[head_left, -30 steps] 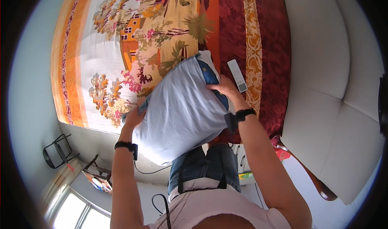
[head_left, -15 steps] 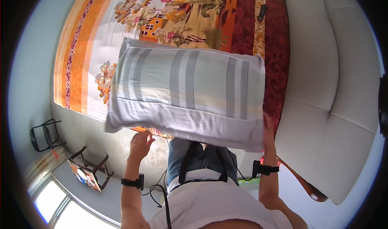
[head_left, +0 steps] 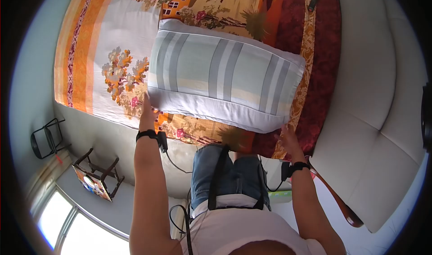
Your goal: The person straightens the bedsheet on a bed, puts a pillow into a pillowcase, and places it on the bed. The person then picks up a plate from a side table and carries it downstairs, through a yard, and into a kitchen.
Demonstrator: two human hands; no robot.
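Note:
A pillow [head_left: 220,70] in a pale green, grey and white striped case lies at a slight tilt on a patterned bedspread [head_left: 108,30]. My left hand [head_left: 147,110] is at its near left corner, fingers stretched along the edge and thumb apart. Whether those fingertips press on the fabric is hard to make out. Just below the near right corner is my right hand [head_left: 289,140], its fingers spread and slightly blurred, close to or touching the pillow's edge.
A grey padded headboard [head_left: 360,97] runs along the right side. On the bedspread's far right lies a small dark object [head_left: 312,2]. A black chair [head_left: 47,138] and a small wooden stool [head_left: 96,176] stand at the left, near a window [head_left: 85,228]. Black cables [head_left: 180,214] hang by my body.
The pillow has moved away from my body and down onto the bedspread. Both arms have reached forward, and my right hand has come off the pillow's right side to below its corner.

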